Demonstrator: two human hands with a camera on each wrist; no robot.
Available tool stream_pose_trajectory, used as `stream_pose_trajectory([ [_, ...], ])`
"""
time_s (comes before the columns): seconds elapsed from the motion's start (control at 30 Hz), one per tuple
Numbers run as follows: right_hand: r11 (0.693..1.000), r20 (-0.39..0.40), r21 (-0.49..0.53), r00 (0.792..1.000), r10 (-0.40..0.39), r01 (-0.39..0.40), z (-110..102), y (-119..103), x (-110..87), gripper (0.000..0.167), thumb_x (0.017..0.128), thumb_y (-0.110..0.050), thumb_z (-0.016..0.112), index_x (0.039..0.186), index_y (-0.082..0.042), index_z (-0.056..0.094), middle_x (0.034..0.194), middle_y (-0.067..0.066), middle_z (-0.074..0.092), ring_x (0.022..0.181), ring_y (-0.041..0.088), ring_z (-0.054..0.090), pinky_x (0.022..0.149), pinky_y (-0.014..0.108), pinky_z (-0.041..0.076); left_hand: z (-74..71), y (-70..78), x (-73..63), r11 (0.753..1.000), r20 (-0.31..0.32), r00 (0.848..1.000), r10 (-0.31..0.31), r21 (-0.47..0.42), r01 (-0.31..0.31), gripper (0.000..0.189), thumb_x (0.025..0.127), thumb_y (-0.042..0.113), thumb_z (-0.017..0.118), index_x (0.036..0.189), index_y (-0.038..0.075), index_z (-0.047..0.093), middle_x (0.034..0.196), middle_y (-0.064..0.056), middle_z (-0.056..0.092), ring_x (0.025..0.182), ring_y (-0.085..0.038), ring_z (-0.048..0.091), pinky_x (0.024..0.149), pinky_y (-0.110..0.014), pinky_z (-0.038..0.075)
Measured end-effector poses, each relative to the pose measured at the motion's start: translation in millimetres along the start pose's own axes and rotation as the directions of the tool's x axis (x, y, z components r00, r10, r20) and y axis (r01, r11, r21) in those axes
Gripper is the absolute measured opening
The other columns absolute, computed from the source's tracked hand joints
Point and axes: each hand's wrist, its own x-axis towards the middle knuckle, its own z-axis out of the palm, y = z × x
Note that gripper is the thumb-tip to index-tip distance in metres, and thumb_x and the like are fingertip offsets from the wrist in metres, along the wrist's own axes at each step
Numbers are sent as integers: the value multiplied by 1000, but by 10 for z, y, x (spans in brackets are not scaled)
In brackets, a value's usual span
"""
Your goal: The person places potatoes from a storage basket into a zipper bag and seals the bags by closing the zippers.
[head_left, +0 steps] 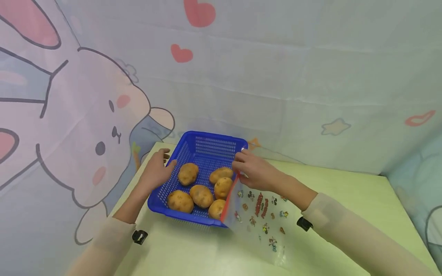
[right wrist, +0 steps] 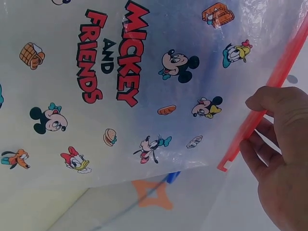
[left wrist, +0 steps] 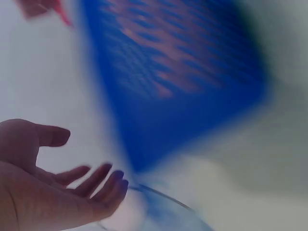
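Note:
A clear zip bag (head_left: 255, 218) printed with cartoon figures hangs from my right hand (head_left: 257, 170), which pinches its red zip edge near one end. In the right wrist view the thumb and fingers (right wrist: 281, 139) lie on either side of the red strip (right wrist: 245, 130). The bag overlaps the right side of a blue plastic basket (head_left: 221, 143) holding several potatoes (head_left: 201, 196). Beside the basket's left rim is my left hand (head_left: 157, 170), fingers spread and nothing held. The left wrist view shows that hand (left wrist: 53, 187) with loosely bent fingers, near the blurred basket (left wrist: 192, 115).
The basket stands on a pale yellow-green table (head_left: 359, 207), near its back left corner. Behind it hangs a cloth backdrop (head_left: 276, 76) with a rabbit drawing and hearts. A black band (head_left: 139, 237) sits on the left sleeve, another (head_left: 304, 224) on the right.

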Motion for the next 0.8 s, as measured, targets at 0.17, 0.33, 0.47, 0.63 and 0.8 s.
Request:
stream_pose_trajectory([
  [0.17,1000,-27,22,999,22,-21,29,-8,-7,22,84,4,79,95,-8,65,94,1,54,88,22,47,76,35,44,183,709,-88,983,79,980,184,-37,-182,43,109,27,59,144,1,58,136,-18,65,123,-36,64,102,-53,54],
  [0.33,997,-9,34,998,62,-62,47,-35,9,25,87,1,80,102,-10,64,100,2,59,96,23,53,84,36,49,391,1059,-101,977,305,928,212,-69,-201,35,109,27,58,136,5,65,124,-9,70,107,-27,69,86,-39,59],
  [0.47,995,-13,61,997,78,-77,37,-60,7,27,87,0,80,107,-10,64,105,4,63,101,24,55,89,37,51,493,1145,-54,975,436,875,210,-156,-156,33,108,26,59,129,2,65,115,-9,70,99,-27,72,77,-36,59],
  [0.63,993,-26,68,995,97,-95,32,-83,-24,28,87,-1,81,107,-9,64,105,5,64,102,23,55,88,37,52,592,1164,7,971,498,848,184,-228,-77,27,107,27,62,122,4,64,108,-7,70,96,-24,72,81,-43,61],
  [0.8,991,-15,64,993,115,-114,38,-94,-49,28,87,-2,81,108,-9,64,105,5,62,102,23,54,85,36,52,688,1124,33,948,533,832,153,-317,29,23,107,20,61,120,1,62,108,-13,68,93,-25,73,78,-43,65],
])
